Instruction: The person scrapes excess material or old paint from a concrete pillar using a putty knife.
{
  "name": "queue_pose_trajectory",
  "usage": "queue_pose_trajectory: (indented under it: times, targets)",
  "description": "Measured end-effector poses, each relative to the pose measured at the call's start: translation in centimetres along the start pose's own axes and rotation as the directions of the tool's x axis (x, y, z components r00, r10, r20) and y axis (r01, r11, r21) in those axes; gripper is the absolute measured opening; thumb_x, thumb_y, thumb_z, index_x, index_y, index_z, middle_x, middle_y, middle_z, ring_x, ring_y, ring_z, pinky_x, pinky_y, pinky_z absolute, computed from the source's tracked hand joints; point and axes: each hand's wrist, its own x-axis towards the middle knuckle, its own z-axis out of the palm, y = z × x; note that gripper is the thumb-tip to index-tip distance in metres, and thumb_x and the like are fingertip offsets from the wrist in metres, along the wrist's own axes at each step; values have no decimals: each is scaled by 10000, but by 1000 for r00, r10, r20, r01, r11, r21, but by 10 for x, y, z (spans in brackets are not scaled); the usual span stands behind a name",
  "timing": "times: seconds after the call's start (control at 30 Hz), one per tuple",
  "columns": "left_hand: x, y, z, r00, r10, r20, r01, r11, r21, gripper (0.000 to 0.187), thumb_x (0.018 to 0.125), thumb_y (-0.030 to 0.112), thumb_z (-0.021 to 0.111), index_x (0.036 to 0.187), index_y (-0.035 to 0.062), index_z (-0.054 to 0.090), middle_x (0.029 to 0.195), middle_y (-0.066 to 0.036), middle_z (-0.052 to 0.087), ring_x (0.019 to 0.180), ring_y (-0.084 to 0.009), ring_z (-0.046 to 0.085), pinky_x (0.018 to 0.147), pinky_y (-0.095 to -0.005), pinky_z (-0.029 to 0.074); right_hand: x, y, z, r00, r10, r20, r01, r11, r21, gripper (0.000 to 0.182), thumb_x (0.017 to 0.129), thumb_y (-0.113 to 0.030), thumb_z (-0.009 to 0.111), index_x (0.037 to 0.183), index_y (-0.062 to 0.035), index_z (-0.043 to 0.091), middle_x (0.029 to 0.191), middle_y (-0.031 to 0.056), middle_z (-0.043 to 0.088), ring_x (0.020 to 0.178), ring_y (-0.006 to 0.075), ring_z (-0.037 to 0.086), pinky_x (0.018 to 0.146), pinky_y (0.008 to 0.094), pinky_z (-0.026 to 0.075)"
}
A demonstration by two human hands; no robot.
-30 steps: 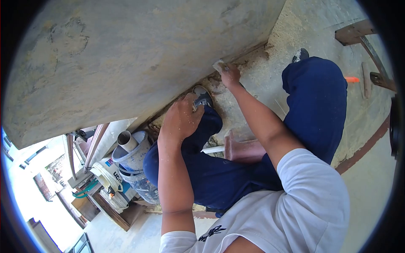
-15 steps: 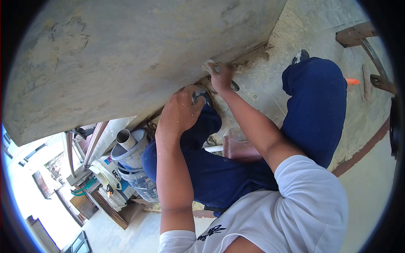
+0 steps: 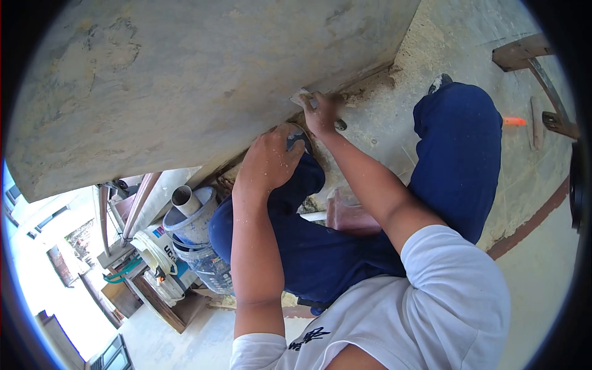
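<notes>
My right hand (image 3: 320,116) is wrapped round a putty knife, whose pale flat blade (image 3: 300,97) meets the lower part of the grey plastered wall (image 3: 185,80). The dark end of its handle (image 3: 341,124) sticks out below the fist. Specks of plaster dot my left hand (image 3: 271,157), which lies at the wall's foot beside my shoe (image 3: 298,140). Its thumb stands apart from the fingers, and I see nothing in it; the fingertips are partly hidden.
Stained buckets (image 3: 194,219) stand left of my knee, one with a pipe-like cylinder (image 3: 184,198) in it. A reddish box-like block (image 3: 351,213) sits between my legs. On the right are a wooden frame (image 3: 521,52) and an orange object (image 3: 514,121). Crumbly debris (image 3: 376,80) lies along the wall base.
The putty knife and my right hand have shifted slightly left along the wall. My left hand has moved a little to the right, still by the shoe.
</notes>
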Motion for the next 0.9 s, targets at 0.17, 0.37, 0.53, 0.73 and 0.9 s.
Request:
queue_pose_trajectory:
  times: [0.17, 0.37, 0.53, 0.73, 0.9]
  targets:
    - [7, -9, 0, 999, -46, 23, 47, 999, -5, 325, 853, 214, 571, 1067, -30, 585, 999, -242, 639, 937, -389, 617, 805, -411, 474, 7, 24, 6, 989, 96, -111, -121, 962, -245, 348, 805, -415, 658, 741, -77, 603, 631, 160, 603, 627, 389, 593, 571, 475, 430]
    - [-1, -3, -1, 1000, -11, -16, 11, 1000, -15, 330, 856, 228, 569, 1061, -30, 583, 999, -244, 638, 932, -388, 616, 800, -410, 472, -8, -35, 5, 1000, 10, 30, -12, 996, 90, 283, 802, -330, 682, 755, -62, 606, 657, 167, 598, 665, 382, 600, 608, 452, 444]
    - [-2, -13, 2, 1000, -10, -21, 9, 999, -50, 317, 853, 221, 571, 1051, -27, 579, 981, -245, 636, 915, -395, 613, 792, -416, 469, -2, 13, 1, 982, 162, -92, -177, 967, -183, 292, 815, -358, 661, 777, -72, 620, 688, 156, 625, 697, 365, 612, 649, 450, 451]
    - [0, -16, -5, 998, -62, -26, 62, 998, -17, 344, 825, 237, 576, 1067, -6, 605, 988, -257, 631, 967, -405, 594, 844, -452, 460, -4, -23, 5, 999, -14, -50, 6, 988, -151, 293, 808, -362, 663, 786, -73, 625, 667, 156, 620, 679, 363, 608, 638, 465, 445]
    - [-7, -14, -12, 997, -71, -37, 72, 997, 18, 319, 855, 242, 574, 1064, 2, 588, 983, -216, 647, 898, -382, 624, 784, -409, 474, -5, -46, 1, 999, 31, 41, -37, 989, 146, 281, 810, -349, 658, 786, -71, 627, 665, 160, 618, 656, 362, 605, 616, 456, 448]
